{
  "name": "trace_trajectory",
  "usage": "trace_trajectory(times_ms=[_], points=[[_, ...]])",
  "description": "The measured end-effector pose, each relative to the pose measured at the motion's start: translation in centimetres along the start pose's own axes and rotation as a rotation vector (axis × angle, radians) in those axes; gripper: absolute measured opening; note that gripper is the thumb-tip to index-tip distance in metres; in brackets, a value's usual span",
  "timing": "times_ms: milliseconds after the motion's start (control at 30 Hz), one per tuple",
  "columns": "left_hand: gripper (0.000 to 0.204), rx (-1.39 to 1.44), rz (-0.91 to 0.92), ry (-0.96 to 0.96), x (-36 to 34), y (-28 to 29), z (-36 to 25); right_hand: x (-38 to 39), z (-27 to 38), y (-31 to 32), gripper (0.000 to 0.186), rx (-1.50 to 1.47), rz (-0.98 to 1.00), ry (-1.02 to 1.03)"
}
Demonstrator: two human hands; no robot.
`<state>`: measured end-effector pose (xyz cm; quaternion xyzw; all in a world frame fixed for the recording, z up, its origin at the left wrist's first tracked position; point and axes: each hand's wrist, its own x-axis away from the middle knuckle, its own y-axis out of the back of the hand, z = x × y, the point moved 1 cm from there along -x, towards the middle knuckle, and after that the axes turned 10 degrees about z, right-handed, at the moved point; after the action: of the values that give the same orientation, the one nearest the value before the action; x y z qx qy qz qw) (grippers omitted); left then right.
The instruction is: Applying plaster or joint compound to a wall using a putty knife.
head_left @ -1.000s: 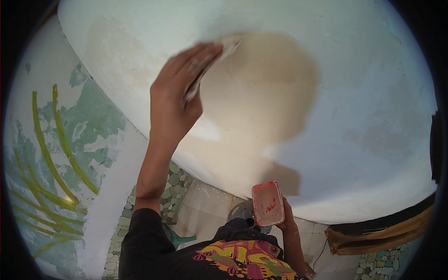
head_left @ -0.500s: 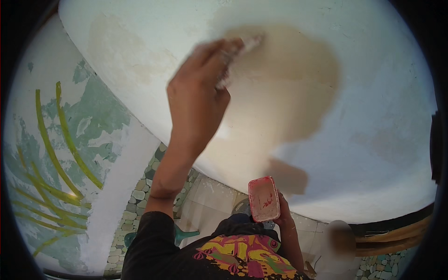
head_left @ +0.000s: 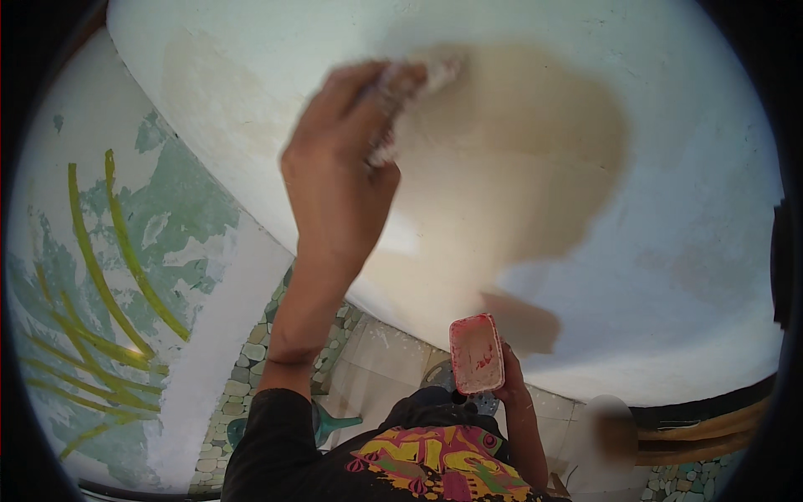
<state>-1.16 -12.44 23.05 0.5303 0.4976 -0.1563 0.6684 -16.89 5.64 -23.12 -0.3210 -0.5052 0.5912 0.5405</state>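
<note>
Raised against the pale wall (head_left: 552, 167), my left hand (head_left: 339, 159) is closed on a whitish, crumpled-looking wad (head_left: 439, 74). Motion blurs the wad, so I cannot tell whether it is a rag or a sponge; its tip is at or close to the wall. Lower down, my right hand (head_left: 512, 375) grips the side of a small rectangular tub (head_left: 477, 356) with a red-smeared rim. Pinkish residue and a few red marks show inside it. Most of the right fingers are hidden behind the tub.
On the left, another wall (head_left: 188, 226) has patchy green and white paint with yellow-green curved stripes. Below are a pebble strip (head_left: 242, 376) and pale floor tiles (head_left: 381, 356). A green plastic item (head_left: 335, 422) stands beside my left sleeve. Brown wooden edging (head_left: 711, 435) lies at the lower right.
My left hand, with the wad, has shifted slightly left and up along the wall. The tub in my right hand has moved a little to the right in the picture.
</note>
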Motion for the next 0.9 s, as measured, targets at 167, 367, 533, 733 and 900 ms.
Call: trace_trajectory(times_ms=[167,367,533,733,900], points=[[0.068,-0.08,0.031,0.025,-0.1,-0.7,0.3,-0.5,-0.3,-2.0,0.05,-0.038,-0.009,-0.027],[0.065,-0.012,0.201,0.12,3.3,-1.5,-0.4,-0.7,-0.5,-0.2,0.053,-0.008,0.022,-0.007],[0.069,-0.06,-0.02,0.004,-0.8,-0.1,1.3,-0.1,-0.4,-1.9,0.051,-0.063,0.029,0.039],[0.075,-0.103,0.175,0.108,2.4,-1.4,0.6,0.2,0.2,-2.7,0.061,0.039,0.018,0.0],[0.07,-0.073,0.266,0.052,2.7,-1.1,-0.4,-0.3,0.3,-1.0,0.059,-0.103,0.164,-0.067]])
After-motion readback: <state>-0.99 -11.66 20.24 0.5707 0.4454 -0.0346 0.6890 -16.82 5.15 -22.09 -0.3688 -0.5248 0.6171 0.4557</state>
